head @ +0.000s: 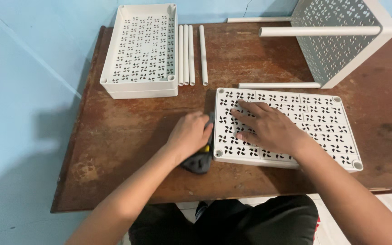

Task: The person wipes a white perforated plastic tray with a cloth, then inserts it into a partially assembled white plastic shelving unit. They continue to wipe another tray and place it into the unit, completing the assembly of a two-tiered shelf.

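Observation:
A white perforated plastic shelf panel (pixel 314 118) lies upside down on the brown wooden table (pixel 128 136), near the front edge. My right hand (pixel 268 127) rests flat on its left half, fingers spread and pointing left. My left hand (pixel 189 134) is curled over a black tool with a yellow spot (pixel 198 161), pressed against the panel's left edge. Most of the tool is hidden under my hand.
Two stacked white perforated trays (pixel 141 50) sit at the back left, with several white tubes (pixel 191 54) lying beside them. A partly built white shelf (pixel 341 41) with tube legs lies on its side at the back right. Blue wall behind and to the left.

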